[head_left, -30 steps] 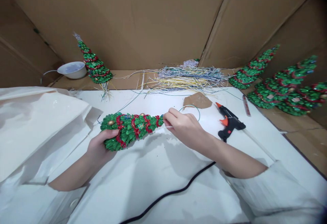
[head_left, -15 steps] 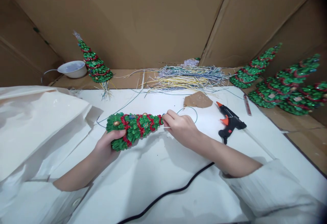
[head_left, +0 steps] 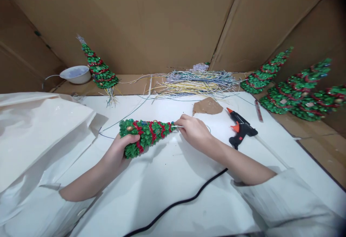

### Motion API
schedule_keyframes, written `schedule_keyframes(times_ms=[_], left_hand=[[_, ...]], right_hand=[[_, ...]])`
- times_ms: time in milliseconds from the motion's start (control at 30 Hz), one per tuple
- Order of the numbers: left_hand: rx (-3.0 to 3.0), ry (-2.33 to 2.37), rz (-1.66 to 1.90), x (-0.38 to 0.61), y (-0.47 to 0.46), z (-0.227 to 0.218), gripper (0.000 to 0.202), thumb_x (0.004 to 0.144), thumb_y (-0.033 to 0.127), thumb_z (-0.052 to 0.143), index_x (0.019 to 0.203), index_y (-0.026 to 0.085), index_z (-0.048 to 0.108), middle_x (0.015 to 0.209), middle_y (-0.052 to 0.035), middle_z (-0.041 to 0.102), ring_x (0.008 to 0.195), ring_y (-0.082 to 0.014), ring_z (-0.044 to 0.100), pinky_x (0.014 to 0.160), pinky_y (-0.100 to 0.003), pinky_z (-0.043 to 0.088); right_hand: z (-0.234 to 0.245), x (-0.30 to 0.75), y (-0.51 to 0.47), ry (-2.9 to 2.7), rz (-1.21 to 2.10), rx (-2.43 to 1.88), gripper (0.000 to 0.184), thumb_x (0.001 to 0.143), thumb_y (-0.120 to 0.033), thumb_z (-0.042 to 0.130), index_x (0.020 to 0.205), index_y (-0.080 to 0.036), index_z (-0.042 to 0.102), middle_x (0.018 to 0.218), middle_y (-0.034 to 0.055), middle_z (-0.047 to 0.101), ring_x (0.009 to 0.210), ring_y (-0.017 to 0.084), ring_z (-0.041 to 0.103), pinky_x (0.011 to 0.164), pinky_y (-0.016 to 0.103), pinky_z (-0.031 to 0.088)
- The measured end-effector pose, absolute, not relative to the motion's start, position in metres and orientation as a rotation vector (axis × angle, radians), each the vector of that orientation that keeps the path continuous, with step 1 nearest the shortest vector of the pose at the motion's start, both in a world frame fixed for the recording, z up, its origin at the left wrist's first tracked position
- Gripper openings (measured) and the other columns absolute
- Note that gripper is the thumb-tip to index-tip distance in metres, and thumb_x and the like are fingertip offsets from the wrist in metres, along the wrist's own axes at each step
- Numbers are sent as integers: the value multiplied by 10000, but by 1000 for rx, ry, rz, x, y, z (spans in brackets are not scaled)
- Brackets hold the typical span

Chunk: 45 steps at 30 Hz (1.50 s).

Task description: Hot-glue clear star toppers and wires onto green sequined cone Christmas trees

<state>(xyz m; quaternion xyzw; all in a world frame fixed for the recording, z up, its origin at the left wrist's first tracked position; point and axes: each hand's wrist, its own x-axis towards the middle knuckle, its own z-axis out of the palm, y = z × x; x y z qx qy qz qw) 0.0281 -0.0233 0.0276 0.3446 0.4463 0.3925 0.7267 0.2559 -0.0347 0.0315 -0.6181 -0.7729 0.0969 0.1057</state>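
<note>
A small green Christmas tree (head_left: 148, 136) with red garland and gold balls lies on its side above the white table, its tip pointing right. My left hand (head_left: 116, 153) is closed round its wide base, thumb on the near side. At the tip, my right hand (head_left: 195, 130) pinches a thin white wire (head_left: 177, 126) that runs along to the tree's point. The fingertips partly hide where wire and tip meet. A thin dark green wire (head_left: 127, 116) trails behind the base, and a bit of wire shows beyond my right hand.
A black and orange glue gun (head_left: 242, 127) lies right of my right hand, beside a brown flat piece (head_left: 207, 106). Bundled wires (head_left: 200, 82) lie behind. More trees (head_left: 296, 89) stand at right, one tree (head_left: 100, 69) and a white bowl (head_left: 77, 75) back left. A black cable (head_left: 175, 204) crosses the front.
The tree has shifted slightly right in my left hand's hold. At the tip, the white wire end has come up from below to the point, and the green loop behind my right hand shows less.
</note>
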Motion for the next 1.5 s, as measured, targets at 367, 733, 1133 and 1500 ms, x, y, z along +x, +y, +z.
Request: schedule_keyframes(times_ms=[367,733,1133,1500], left_hand=[[762,1035,878,31,-23,28,234,588,202,711,810,166,647,686,-33,701,601,-202,639,483,-260,497],[782,1155,910,41,-24,28,290,609,222,682,874,147,592,694,-23,662,599,-187,636,493,-254,507],[823,1136,825,40,-21,34,367,643,229,673,991,158,580,761,-22,693,641,-176,654,573,-248,550],[862,1092,748,35,-16,30,526,671,243,663,1177,174,535,794,-33,717,699,-200,673,566,-234,548]], right_hand=[[22,261,-27,-2136,381,-1725,173,840,-208,469,838,-183,640,865,50,695,777,175,611,635,247,328],[9,261,-23,-2095,377,-1690,137,824,-194,485,842,-196,620,870,27,679,795,168,606,660,241,353],[18,271,-19,-2175,418,-1721,188,859,-161,465,905,-202,643,945,52,688,887,182,620,710,233,367],[15,265,-22,-2130,328,-1780,137,872,-244,490,876,-191,616,913,46,695,817,184,618,635,251,322]])
